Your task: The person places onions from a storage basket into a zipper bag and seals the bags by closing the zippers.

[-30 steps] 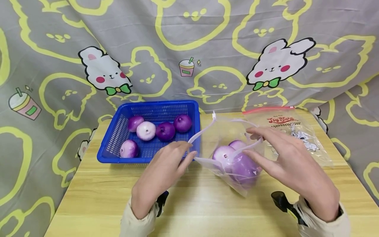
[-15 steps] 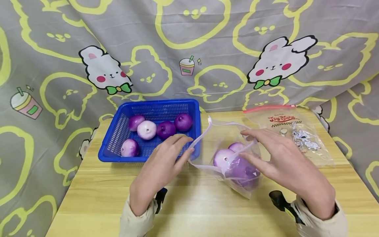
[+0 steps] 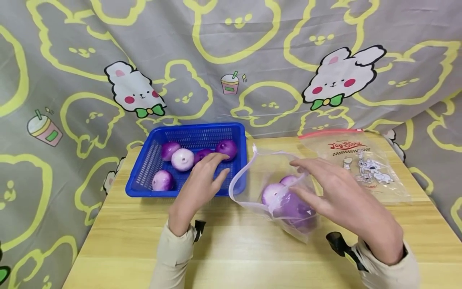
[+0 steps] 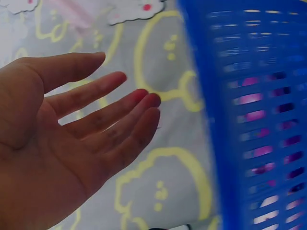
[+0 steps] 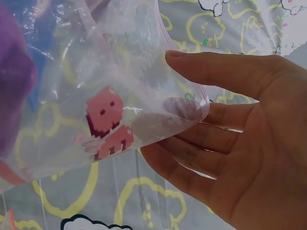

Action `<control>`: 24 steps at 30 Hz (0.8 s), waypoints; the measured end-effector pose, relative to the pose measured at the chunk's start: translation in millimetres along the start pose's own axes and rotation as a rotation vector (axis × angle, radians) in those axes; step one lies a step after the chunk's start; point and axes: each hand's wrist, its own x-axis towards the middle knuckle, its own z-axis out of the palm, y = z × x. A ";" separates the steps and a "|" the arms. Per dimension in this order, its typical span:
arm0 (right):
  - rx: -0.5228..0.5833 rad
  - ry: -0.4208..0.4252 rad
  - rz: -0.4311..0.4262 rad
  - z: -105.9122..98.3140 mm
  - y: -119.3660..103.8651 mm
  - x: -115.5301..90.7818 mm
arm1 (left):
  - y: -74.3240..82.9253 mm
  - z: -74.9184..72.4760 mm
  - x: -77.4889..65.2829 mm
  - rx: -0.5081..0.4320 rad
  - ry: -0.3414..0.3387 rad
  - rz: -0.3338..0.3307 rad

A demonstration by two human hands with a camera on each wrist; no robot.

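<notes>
My left hand (image 3: pixel 200 178) is over the front right of a blue plastic basket (image 3: pixel 151 193), fingers spread and nothing in them. Several red onions, among them a pale one (image 3: pixel 182 159), lie in the basket. To its right stands a clear zip bag (image 3: pixel 232 188) with its mouth wide and purple onions (image 3: pixel 294 208) inside. My right hand (image 3: pixel 339 188) holds the bag's right rim between thumb and fingers. In the right wrist view, the thumb is on one side of the plastic and the fingers (image 5: pixel 192 148) reach behind it, near a red printed figure.
A second, flat zip bag (image 3: pixel 361 168) with a red top strip and "Toy Story" print lies at the back right. Beneath everything is a wooden table (image 3: pixel 231 257). A grey patterned curtain (image 3: pixel 260 100) hangs close behind the basket and bags.
My left hand has let go of the bag's left rim and moved left and away, over the basket. The right hand stays at the bag, whose mouth remains wide.
</notes>
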 end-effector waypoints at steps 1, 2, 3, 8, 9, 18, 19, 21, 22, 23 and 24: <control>0.004 -0.007 0.006 0.1 -0.2 -0.4 | -2.2 3.1 0.6 0.002 -0.001 -0.001; 0.007 -0.012 0.011 0.1 -0.2 -0.7 | -4.1 5.5 0.8 0.005 -0.003 -0.004; 0.009 -0.016 0.015 0.0 -0.3 -1.0 | -6.0 7.6 0.8 0.009 -0.003 -0.007; 0.009 -0.015 0.016 -1.0 0.3 -2.1 | -17.0 16.0 0.7 0.028 0.004 -0.040; 0.009 -0.014 0.014 -1.3 0.5 -2.4 | -19.7 17.9 0.6 0.035 0.006 -0.047; 0.011 -0.011 0.009 -1.8 1.8 -2.3 | -46.0 26.5 1.6 0.066 0.050 -0.086; 0.009 -0.010 0.009 -1.8 2.0 -2.4 | -48.1 26.1 2.6 0.069 0.052 -0.093; 0.010 -0.008 0.011 -2.0 2.4 -2.7 | -52.6 25.2 4.7 0.074 0.061 -0.102; 0.008 -0.008 0.013 -2.0 2.4 -2.9 | -54.8 24.7 5.6 0.078 0.065 -0.109; 0.007 -0.009 0.016 -2.2 2.4 -3.2 | -56.8 24.4 6.6 0.081 0.069 -0.115; 0.008 -0.010 0.021 -2.3 2.4 -3.5 | -58.9 24.2 7.6 0.084 0.073 -0.120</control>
